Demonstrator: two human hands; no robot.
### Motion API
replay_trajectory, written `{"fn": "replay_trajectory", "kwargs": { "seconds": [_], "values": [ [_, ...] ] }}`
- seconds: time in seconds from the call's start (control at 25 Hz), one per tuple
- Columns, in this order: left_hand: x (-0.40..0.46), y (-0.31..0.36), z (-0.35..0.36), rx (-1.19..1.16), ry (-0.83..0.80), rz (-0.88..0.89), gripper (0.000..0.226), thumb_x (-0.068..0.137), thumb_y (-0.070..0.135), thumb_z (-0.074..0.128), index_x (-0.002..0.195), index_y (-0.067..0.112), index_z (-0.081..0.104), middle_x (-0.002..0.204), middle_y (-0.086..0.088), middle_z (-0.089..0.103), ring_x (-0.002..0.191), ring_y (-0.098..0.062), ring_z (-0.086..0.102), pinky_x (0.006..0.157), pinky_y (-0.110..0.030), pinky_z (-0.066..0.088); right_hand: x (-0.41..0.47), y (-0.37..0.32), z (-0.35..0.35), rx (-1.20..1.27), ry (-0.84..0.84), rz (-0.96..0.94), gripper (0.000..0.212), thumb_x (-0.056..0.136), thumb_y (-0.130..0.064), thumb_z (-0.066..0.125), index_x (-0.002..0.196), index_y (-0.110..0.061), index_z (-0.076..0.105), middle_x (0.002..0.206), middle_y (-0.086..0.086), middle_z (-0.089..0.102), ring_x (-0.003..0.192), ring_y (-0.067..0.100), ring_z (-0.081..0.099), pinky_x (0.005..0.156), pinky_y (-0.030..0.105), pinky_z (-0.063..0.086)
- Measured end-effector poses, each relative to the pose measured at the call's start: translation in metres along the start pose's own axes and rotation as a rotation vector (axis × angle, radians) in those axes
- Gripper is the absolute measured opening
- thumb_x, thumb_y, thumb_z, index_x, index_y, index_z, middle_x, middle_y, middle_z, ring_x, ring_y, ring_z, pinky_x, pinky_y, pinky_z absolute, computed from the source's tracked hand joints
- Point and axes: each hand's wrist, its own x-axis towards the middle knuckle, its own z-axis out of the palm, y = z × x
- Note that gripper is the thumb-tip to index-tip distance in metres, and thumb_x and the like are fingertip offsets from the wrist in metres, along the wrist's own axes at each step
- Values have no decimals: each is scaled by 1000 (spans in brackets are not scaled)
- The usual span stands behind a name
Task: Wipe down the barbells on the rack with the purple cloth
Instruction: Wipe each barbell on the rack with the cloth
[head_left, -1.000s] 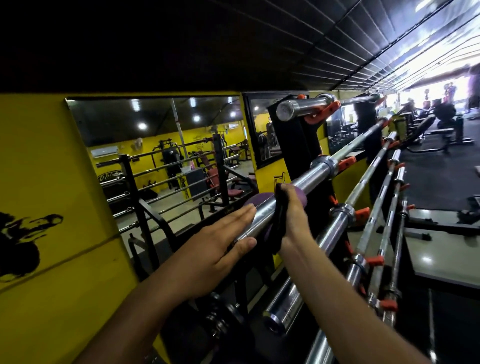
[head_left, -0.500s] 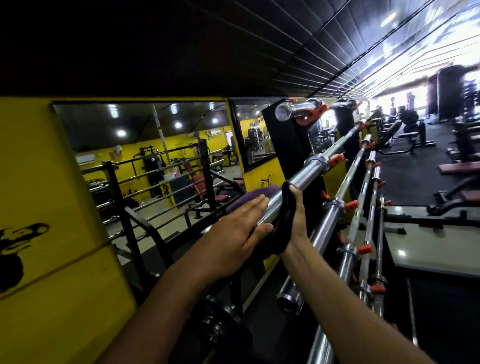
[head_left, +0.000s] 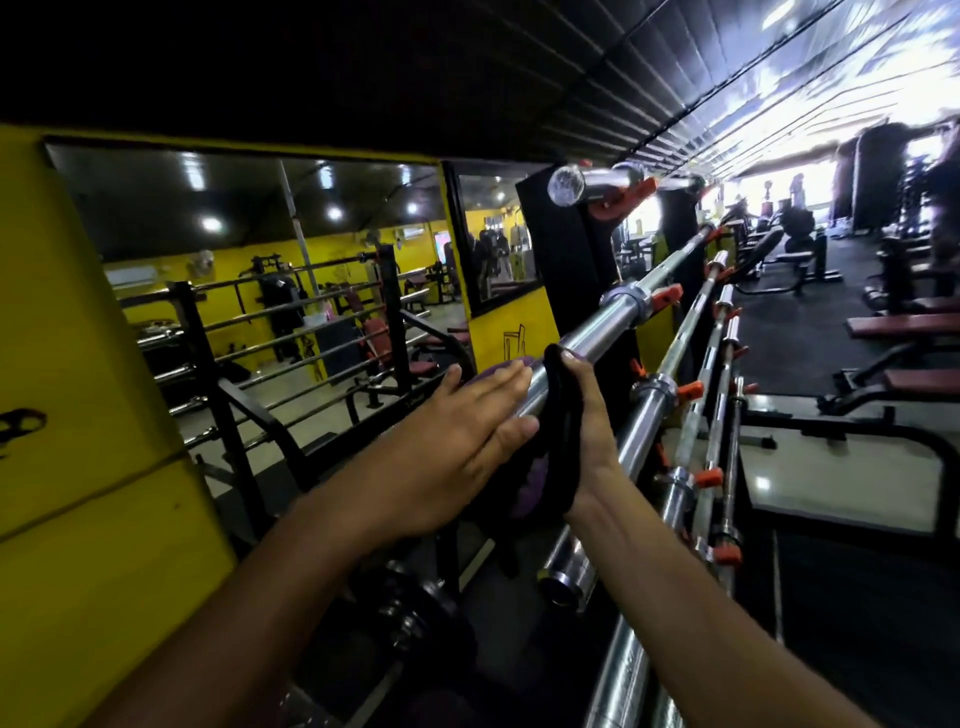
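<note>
Two forearms in view, both bare to the lower frame edge; no sleeves, watch, bracelets or rings visible. Left hand (head_left: 447, 447): bare, no glove, short trimmed nails on fingers and thumb. Right hand (head_left: 587, 415): back and wrist bare, fingertips hidden. No markings on either arm.

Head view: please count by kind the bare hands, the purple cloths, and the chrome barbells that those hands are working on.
Bare hands: 2, the left hand and the right hand
Soft purple cloth: 1
Long chrome steel barbell under the hands: 1
Total: 4
</note>
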Motion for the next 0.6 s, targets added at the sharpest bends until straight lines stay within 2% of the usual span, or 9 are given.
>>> {"fn": "replay_trajectory", "kwargs": {
  "seconds": [0.08,0.12,0.2,0.28,0.36,0.44,0.52,0.6],
  "values": [
    [7,-9,-25,-169,-20,15,60,102,57,23,157,33,26,163,20,22,145,12,15,123,-24,9,-1,-3,1,19,-32,-27,53,91,-57,57,110,-9,69,96,13,71,86,29,69,79,39,57],
    [17,-15,-38,-221,14,26,56,102,56,25,155,37,30,161,22,26,144,12,21,118,-19,19,2,-3,1,33,-9,-48,53,89,-55,61,115,-9,67,101,14,70,91,30,68,84,41,56],
    [50,-30,-58,-277,83,31,48,106,51,27,152,41,33,158,25,29,140,13,26,104,-4,26,9,2,2,-5,95,-89,49,84,-52,68,113,-13,67,99,12,69,90,30,67,87,41,55],
    [98,-42,-60,-330,-13,50,45,108,44,30,153,38,35,158,23,31,138,12,28,102,0,27,11,4,10,8,155,-146,38,82,-47,70,105,-17,62,90,7,65,79,25,65,78,36,55],
    [142,-57,-41,-338,-197,97,46,110,38,31,154,28,36,159,15,32,141,6,28,112,-7,25,11,6,20,35,181,-189,28,87,-41,67,101,-18,59,80,2,61,69,18,63,70,31,53],
    [174,-68,-10,-276,-331,157,48,110,35,31,155,18,34,162,7,29,146,-2,24,121,-19,17,4,9,26,19,182,-312,13,98,-25,54,91,-15,58,66,-2,59,56,9,60,58,20,51],
    [199,-75,12,-241,-374,235,50,110,31,30,156,10,29,164,0,22,150,-8,18,115,-11,7,-3,19,29,-16,196,-413,24,100,-11,43,84,-16,59,62,-6,61,53,3,60,50,16,51],
    [214,-79,27,-273,-361,286,49,111,26,29,156,6,26,165,-3,18,151,-11,13,104,-3,7,-11,22,32,-77,208,-460,35,99,-8,43,74,-17,66,63,-8,65,53,0,62,48,14,51]
  ]
}}
